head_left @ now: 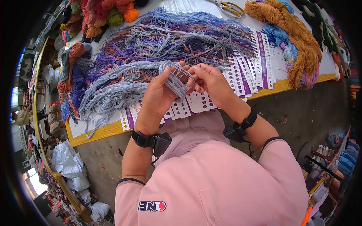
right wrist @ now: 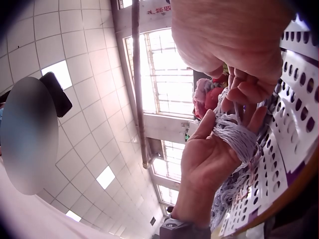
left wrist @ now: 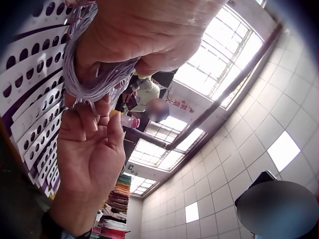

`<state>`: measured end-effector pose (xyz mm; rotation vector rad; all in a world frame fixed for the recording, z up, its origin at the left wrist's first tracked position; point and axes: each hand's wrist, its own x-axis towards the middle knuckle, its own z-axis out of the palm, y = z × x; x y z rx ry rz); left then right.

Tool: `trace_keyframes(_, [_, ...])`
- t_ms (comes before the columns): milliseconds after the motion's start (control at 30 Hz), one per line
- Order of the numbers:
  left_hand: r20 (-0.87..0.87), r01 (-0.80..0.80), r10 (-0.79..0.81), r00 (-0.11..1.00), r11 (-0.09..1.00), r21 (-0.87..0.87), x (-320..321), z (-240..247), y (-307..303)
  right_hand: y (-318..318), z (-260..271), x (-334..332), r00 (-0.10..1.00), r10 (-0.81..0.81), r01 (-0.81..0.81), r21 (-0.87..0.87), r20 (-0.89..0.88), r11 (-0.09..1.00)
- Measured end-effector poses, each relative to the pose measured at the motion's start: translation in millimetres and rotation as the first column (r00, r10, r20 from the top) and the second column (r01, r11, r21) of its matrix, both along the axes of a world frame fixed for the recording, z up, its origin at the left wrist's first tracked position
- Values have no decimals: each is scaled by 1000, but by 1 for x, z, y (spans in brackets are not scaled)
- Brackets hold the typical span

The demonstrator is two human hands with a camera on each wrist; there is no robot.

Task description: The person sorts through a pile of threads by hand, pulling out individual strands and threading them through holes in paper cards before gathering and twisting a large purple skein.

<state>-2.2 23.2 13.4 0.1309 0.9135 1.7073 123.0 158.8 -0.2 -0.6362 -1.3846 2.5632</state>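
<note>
A looped bundle of pale grey-lilac thread (head_left: 175, 83) lies round the fingers of the left hand (head_left: 160, 94), palm up in the head view. Close beside it the right hand (head_left: 213, 84) pinches a few strands between thumb and fingers. In the left wrist view the bundle (left wrist: 92, 82) hangs in loops from the left hand (left wrist: 144, 32), with the right hand (left wrist: 92, 149) at its strands. The right wrist view shows the thread (right wrist: 238, 139) across the left fingers and the right hand (right wrist: 232, 50) above. Grey skeins (head_left: 113, 90) trail leftward across the table.
Mixed blue, purple and orange threads (head_left: 151, 41) cover much of the table, over punched white cards (head_left: 241, 73). Brown skeins (head_left: 298, 37) lie at the right, scissors (head_left: 230, 8) at the far edge. Yellow edging (head_left: 102, 132) borders the near side.
</note>
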Motion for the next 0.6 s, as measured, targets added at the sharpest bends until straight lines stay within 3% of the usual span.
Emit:
trace_keyframes(100, [33, -24, 24, 999, 1000, -3, 1, -1, 1, -7, 10, -2, 1000, -2, 1, 58, 16, 998])
trace_keyframes(233, [-243, 11, -55, 969, 984, -176, 5, -1, 2, -4, 2, -3, 1000, 8, -7, 110, -3, 994])
trace_keyframes(300, [-403, 7, -110, 909, 968, -250, -2, -6, -3, -1, -1, -3, 1000, -10, 10, 3, -10, 1000])
trace_keyframes(400, [-77, -196, 201, 976, 978, 66, -16, -3, -3, 5, 1, 5, 993, 40, -61, -195, -111, 979])
trace_keyframes(433, [143, -132, 103, 984, 968, 215, -35, -5, -9, 11, 5, 12, 985, 59, -100, -256, -161, 962])
trace_keyframes(467, [341, -103, -29, 940, 926, 362, -61, -7, -20, 17, 7, 21, 982, 146, -157, -89, -119, 984])
trace_keyframes(567, [264, -339, 260, 929, 886, 317, -114, 10, -50, 34, 28, 38, 942, 324, -334, 351, 90, 875])
trace_keyframes(600, [271, -432, 363, 892, 861, 268, -129, 19, -62, 39, 27, 42, 979, 191, -164, 278, -72, 947])
